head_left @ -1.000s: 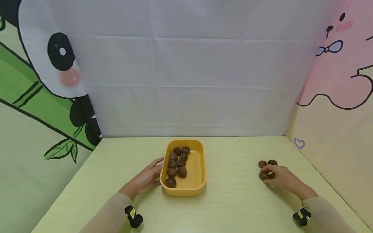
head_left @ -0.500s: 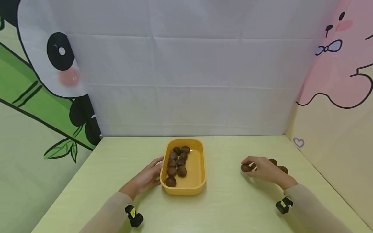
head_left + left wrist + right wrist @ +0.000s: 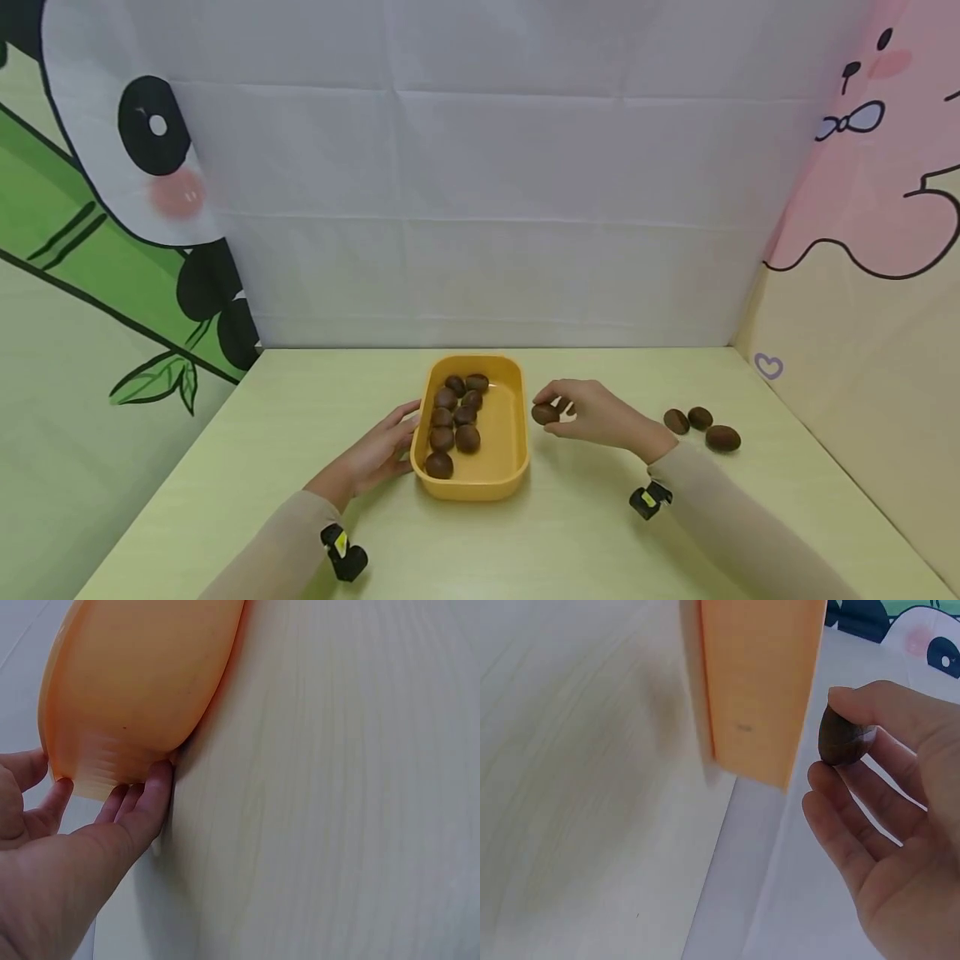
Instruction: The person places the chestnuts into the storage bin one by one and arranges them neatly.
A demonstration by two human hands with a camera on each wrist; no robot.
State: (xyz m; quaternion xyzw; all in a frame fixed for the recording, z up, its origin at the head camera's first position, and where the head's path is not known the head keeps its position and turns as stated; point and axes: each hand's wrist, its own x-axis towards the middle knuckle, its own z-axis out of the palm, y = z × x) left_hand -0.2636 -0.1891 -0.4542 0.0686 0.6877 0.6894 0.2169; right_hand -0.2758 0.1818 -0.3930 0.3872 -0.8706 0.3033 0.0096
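Note:
A yellow tray (image 3: 504, 433) stands mid-table, with several brown chestnuts (image 3: 467, 439) gathered toward its left side. My left hand (image 3: 378, 457) rests against the tray's outer left wall; its fingertips (image 3: 159, 771) touch that wall, spread out along it. Just right of the tray, my right hand (image 3: 603, 414) holds one chestnut (image 3: 545, 414) pinched between thumb and fingers. The right wrist view shows this chestnut (image 3: 843, 739) raised beside the tray's outer wall (image 3: 761, 697). The tray's contents are hidden in both wrist views.
Three more chestnuts (image 3: 723, 439) lie on the pale wooden table (image 3: 600, 533) at the right. A white backdrop (image 3: 495, 208) closes off the far edge, and printed panels with cartoon animals stand on both sides.
My right hand has carried one chestnut leftward from the group at the right to beside the tray, uncovering the other three. The left hand and tray have stayed in place.

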